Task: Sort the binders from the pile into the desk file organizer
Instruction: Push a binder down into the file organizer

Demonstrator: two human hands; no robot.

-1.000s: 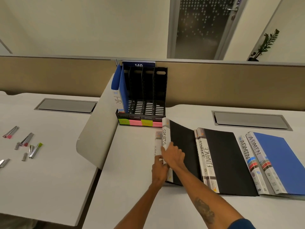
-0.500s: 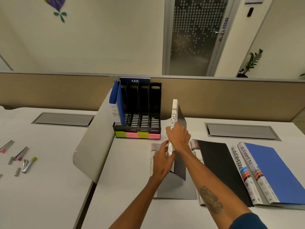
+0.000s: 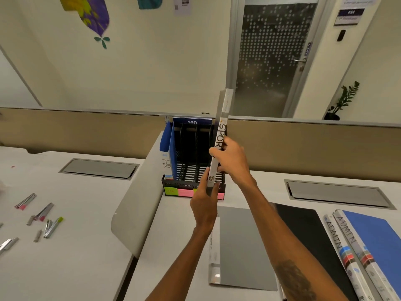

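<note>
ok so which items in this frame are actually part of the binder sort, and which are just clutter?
Job: SPORTS binder, held upright by left hand and right hand; file organizer; HR binder in its leftmost slot; grey binder, black binder and ADMIN binders flat on the desk.
Lying about: clips on the left desk; potted plant; wall decorations.

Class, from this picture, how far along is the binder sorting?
Done: the HR binder stands leftmost in the organizer. In hand: left hand and right hand hold the SPORTS binder upright. Left: grey binder, black binder and two ADMIN binders on the desk.
</note>
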